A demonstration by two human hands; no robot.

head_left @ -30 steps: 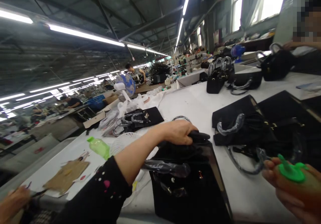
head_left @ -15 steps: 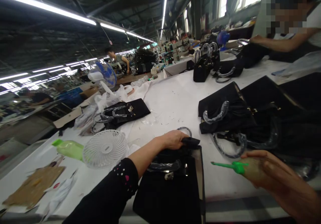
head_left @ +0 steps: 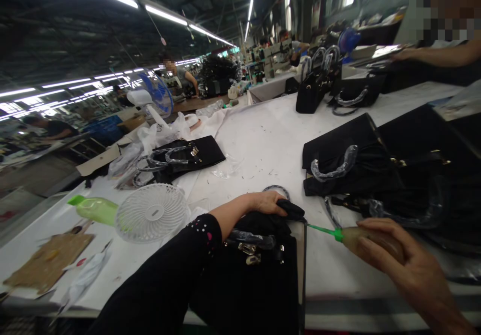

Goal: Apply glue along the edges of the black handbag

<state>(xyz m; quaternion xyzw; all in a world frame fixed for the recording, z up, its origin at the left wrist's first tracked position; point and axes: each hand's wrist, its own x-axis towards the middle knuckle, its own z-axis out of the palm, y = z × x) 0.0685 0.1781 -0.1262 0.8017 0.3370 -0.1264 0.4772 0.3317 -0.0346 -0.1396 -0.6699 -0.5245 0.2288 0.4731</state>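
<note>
A black handbag point(head_left: 259, 285) with gold-coloured clasps and plastic-wrapped handles lies in front of me at the table's near edge. My left hand point(head_left: 268, 203) is closed on a black fabric piece at the bag's upper right corner. In my right hand point(head_left: 398, 255) is a squeeze bottle point(head_left: 366, 240), yellowish-brown with a long thin green nozzle. The nozzle points left, its tip at or very near the bag's edge just below my left fingers. Whether the tip touches the edge I cannot tell.
More black handbags point(head_left: 345, 154) are heaped on the right. Another handbag point(head_left: 188, 157) lies at the left, behind a small white fan point(head_left: 152, 212) and a green bottle point(head_left: 93, 210). Brown cardboard point(head_left: 48, 260) rests at the near left. Across the table a co-worker's arm point(head_left: 439, 54) reaches in.
My right hand has brought the bottle left and slightly up, so its nozzle now meets or nearly meets the bag's edge. My left hand keeps its hold on the fabric. The view has shifted slightly.
</note>
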